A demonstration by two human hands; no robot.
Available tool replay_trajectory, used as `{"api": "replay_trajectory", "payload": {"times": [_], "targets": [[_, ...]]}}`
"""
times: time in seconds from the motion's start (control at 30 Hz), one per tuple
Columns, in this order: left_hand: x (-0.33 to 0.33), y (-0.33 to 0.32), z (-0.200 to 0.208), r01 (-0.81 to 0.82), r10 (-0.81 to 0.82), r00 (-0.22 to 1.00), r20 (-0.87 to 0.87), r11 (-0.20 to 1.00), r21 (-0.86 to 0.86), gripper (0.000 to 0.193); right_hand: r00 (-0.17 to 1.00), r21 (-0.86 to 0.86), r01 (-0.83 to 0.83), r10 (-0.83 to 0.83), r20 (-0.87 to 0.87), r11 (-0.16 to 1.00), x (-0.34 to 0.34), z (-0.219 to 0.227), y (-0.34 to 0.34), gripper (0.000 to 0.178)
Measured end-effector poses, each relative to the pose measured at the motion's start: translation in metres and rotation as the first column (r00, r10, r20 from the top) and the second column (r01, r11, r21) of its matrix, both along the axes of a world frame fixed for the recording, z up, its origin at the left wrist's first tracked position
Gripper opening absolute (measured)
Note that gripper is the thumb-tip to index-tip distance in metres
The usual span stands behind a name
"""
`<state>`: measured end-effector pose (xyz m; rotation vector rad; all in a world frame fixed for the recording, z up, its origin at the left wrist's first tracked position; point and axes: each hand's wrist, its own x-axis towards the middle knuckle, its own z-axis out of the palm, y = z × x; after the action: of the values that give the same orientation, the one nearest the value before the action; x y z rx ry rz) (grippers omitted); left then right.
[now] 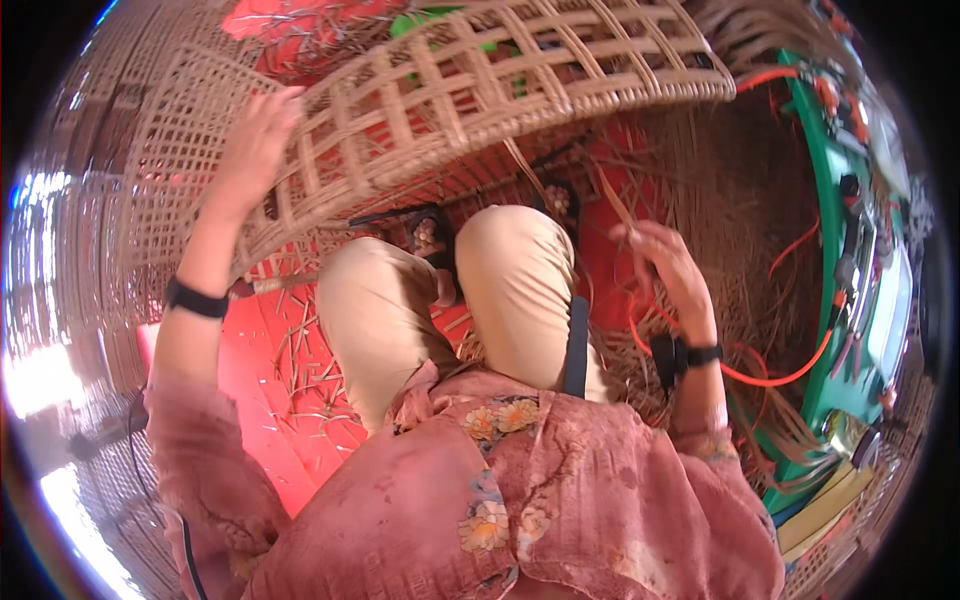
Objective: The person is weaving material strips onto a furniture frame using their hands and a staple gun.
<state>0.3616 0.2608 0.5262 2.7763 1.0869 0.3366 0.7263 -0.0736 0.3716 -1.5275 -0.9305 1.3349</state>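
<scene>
1. The person sits low on the red floor (250, 400), knees drawn up, with a large open-weave wicker basket (450, 100) tipped on its side in front of them.
2. The left hand (255, 140) is raised to the basket's rim, fingers curled over the woven edge and steadying it.
3. The right hand (665, 265) is closed around a thin cane strip (612, 205) that runs up toward the underside of the basket.
4. Loose cane cuttings (310, 380) litter the floor by the left knee, and a heap of dry fibre (720, 200) lies to the right, with an orange cord (780, 375) looping through it.
5. To my eye the basket could roll or sag if the left hand's hold slackens, since it rests on a curved side.
6. The strip looks brittle; a sharp bend might snap it, and the cord near the right wrist could snag it.
</scene>
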Motion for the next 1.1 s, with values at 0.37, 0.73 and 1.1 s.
{"api": "replay_trajectory", "payload": {"times": [0.37,0.73,1.1], "targets": [[0.031,-0.217,0.035,0.636,-0.652,0.660,0.373,0.749,0.184,0.043,0.896,0.153,-0.427,0.440,-0.059,0.891,-0.132,0.154,-0.039,0.022],[-0.115,-0.197,0.022,0.290,-0.263,0.957,0.123,0.894,-0.342,0.023,0.765,-0.122,-0.407,0.410,0.497,0.905,-0.127,0.127,-0.047,0.023],[-0.093,-0.202,0.014,0.313,-0.245,0.868,0.432,0.945,-0.092,0.018,0.901,0.206,-0.429,0.432,0.035,0.879,-0.245,0.156,0.025,0.032]]}}
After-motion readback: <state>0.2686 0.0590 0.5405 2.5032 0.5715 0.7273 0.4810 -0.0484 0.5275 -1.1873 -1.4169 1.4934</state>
